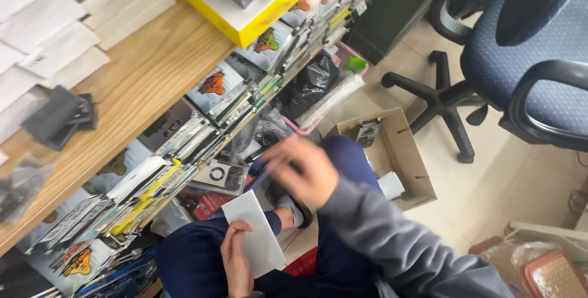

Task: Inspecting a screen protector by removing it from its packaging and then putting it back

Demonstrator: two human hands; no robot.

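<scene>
My left hand (pixel 236 261) holds a flat white rectangular packet (pixel 254 230) by its lower left edge, above my lap in dark blue trousers. My right hand (pixel 301 169), in a grey sleeve, is blurred and hovers just above and to the right of the packet, fingers spread and pointing left toward the stacked packages under the desk edge. I cannot see anything in the right hand. Nearest to it lies a flat packaged phone case with camera cut-outs (pixel 220 175).
A wooden desk (pixel 141 77) carries white envelopes, a black pouch (pixel 58 117) and a yellow box (pixel 245 19). Rows of packaged cases (pixel 153 188) line its edge. An open cardboard box (pixel 398 151) stands on the tiled floor. A blue office chair (pixel 520 71) is at right.
</scene>
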